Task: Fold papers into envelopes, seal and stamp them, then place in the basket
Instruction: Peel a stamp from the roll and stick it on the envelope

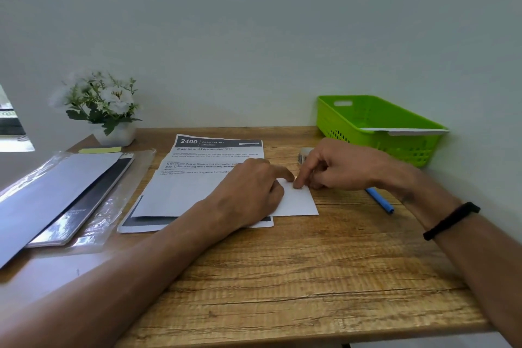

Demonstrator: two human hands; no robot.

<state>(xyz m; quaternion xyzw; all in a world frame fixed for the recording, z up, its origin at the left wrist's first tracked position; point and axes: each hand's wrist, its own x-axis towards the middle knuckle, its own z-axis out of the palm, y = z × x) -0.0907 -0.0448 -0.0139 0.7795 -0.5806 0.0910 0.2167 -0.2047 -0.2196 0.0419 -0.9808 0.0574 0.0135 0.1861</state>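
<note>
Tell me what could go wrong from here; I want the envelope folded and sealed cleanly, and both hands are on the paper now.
1. The folded paper overhangs the printed sheets beneath; pressing with the left hand and right hand may slide it and skew the crease.
2. The tape roll sits behind the right hand, so a backward move could knock it.
3. The blue pen lies under the right forearm and might roll off the desk.

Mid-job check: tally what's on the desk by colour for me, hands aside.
Green: 1, the basket
Blue: 1, the pen
Yellow: 1, the sticky-note pad
White: 4, folded paper, printed sheet, envelope in the basket, flower pot
Clear: 1, tape roll
Dark/grey: 1, folder stack
Total: 9
</note>
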